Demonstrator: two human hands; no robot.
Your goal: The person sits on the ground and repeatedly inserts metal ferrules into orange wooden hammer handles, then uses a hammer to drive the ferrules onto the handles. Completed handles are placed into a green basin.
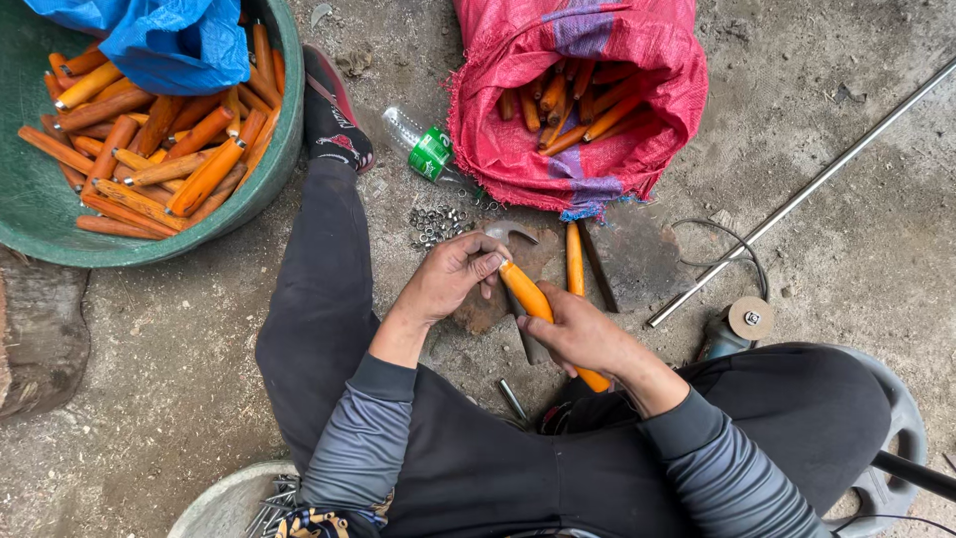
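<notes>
Concrete floor (846, 229), grey and gritty, is filling the frame, with a person sitting low on it. At the upper left a green basin (30, 214) is lying heaped with smooth orange wooden handles (149, 159) under a blue plastic sheet (169, 40); judging by that heap, much looks handled already, while the red woven sack (597, 149) at the top centre is still holding more. A long steel rod (797, 194) is slanting across the right. At the centre the left hand (448, 279) is pinching the upper tip of one orange handle (528, 297), and the right hand (583, 334) is closing firmly around its middle. Another handle (575, 259) is lying just beside. Small metal rings (436, 224) are scattered above the left hand.
</notes>
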